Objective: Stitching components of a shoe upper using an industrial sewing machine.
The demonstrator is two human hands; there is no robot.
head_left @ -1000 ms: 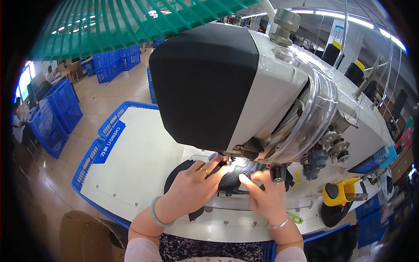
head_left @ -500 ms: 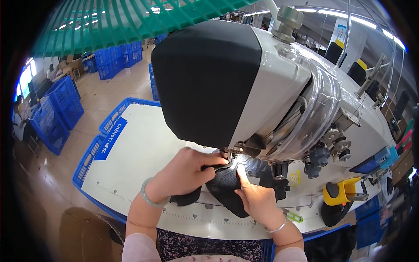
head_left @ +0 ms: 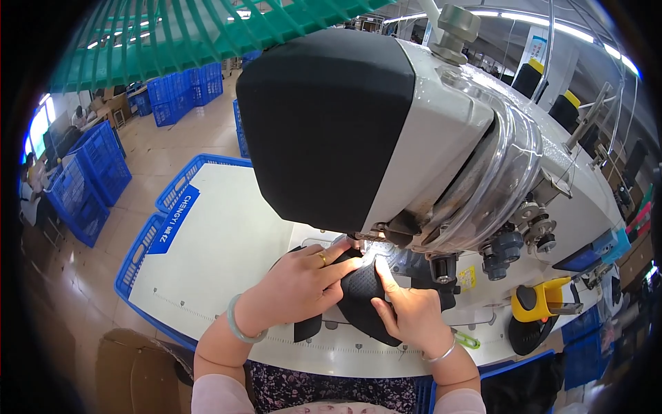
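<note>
A black shaped piece of perforated material (head_left: 363, 288) lies on the sewing machine's bed, its far edge under the brightly lit needle area (head_left: 373, 250). My left hand (head_left: 293, 283), with a ring and a pale green bangle, holds the piece from the left, fingers reaching toward the presser foot. On the right side my right hand (head_left: 414, 314) grips the same piece, index finger stretched along it close to the needle and thumb lower down. The sewing machine head (head_left: 331, 131), black and white, rises above both hands. My left fingers partly cover the piece.
A white tabletop (head_left: 214, 241) spreads left, with a blue basket (head_left: 134, 265) along its edge. Right of my hand are light green thread snips (head_left: 467, 340) and a yellow holder (head_left: 541, 301). A green slatted thing (head_left: 207, 48) hangs overhead. Blue crates (head_left: 100, 169) stand on the floor.
My left hand has shifted and turned, its fingers now more stretched out over the black piece. The piece has swung slightly; my right hand has moved a little toward me.
</note>
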